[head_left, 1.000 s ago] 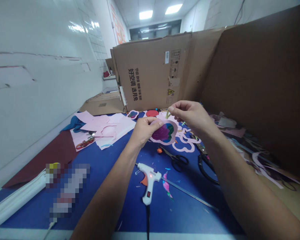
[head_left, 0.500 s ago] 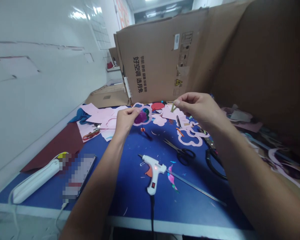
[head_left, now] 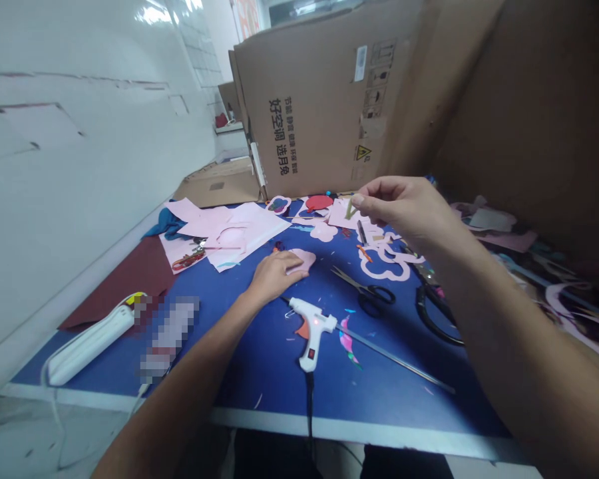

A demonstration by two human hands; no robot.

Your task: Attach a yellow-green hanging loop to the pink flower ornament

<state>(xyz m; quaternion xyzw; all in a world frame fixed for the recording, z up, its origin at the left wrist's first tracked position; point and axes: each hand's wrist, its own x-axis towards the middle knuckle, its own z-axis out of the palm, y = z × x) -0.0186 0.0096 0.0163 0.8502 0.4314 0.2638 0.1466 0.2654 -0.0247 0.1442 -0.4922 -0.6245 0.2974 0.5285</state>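
My left hand [head_left: 274, 277] lies low on the blue table top [head_left: 259, 372], its fingers pressed over a pink paper cutout [head_left: 302, 259] that shows a plain pink face. My right hand [head_left: 399, 207] is raised above the far part of the table, pinching a thin olive-green strip [head_left: 349, 210] between thumb and fingertips. Just below my left hand stands a white hot glue gun [head_left: 312, 329] with its black cord running toward me. Steel scissors with black handles [head_left: 367, 293] lie below my right hand.
Pink paper sheets [head_left: 244, 233], a pink cloud-shaped outline [head_left: 384, 266] and a red paper disc [head_left: 319, 203] lie on the table. Larger black-handled scissors [head_left: 434, 313], a metal rod [head_left: 394, 359] and a white power strip [head_left: 90, 339] also lie around. Cardboard [head_left: 319, 100] walls the far side.
My left hand has dropped from the air to the table with the cutout, whose purple flower no longer shows. My right hand stays raised with the strip. The view has tilted lower.
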